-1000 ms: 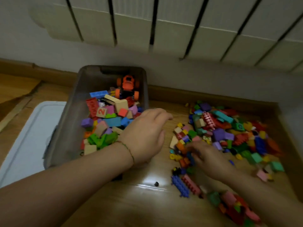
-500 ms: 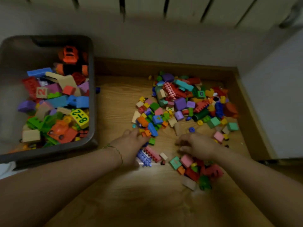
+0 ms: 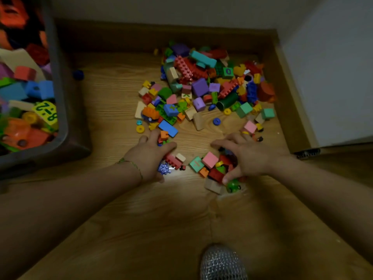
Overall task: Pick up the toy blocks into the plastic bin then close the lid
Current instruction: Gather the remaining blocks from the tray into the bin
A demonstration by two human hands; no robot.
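A heap of coloured toy blocks [image 3: 203,85] lies on the wooden floor in a corner. A smaller cluster of blocks [image 3: 210,165] sits nearer me, between my hands. My left hand [image 3: 150,156] curls over a red brick and a blue studded brick at the cluster's left side. My right hand [image 3: 245,156] curls over red, green and pink blocks at its right side, thumb by a green piece. The grey plastic bin [image 3: 60,110], filled with blocks, stands at the left edge, partly out of frame. No lid is in view.
A wooden skirting [image 3: 157,35] runs behind the heap. A white wall or panel [image 3: 331,73] closes the right side. A single dark blue piece [image 3: 78,74] lies beside the bin. A silvery mesh object [image 3: 222,263] shows at the bottom edge.
The view swung right and down, so the bin slid to the left edge. My left hand came away from the bin down to the floor blocks. Both hands now cup the near cluster.
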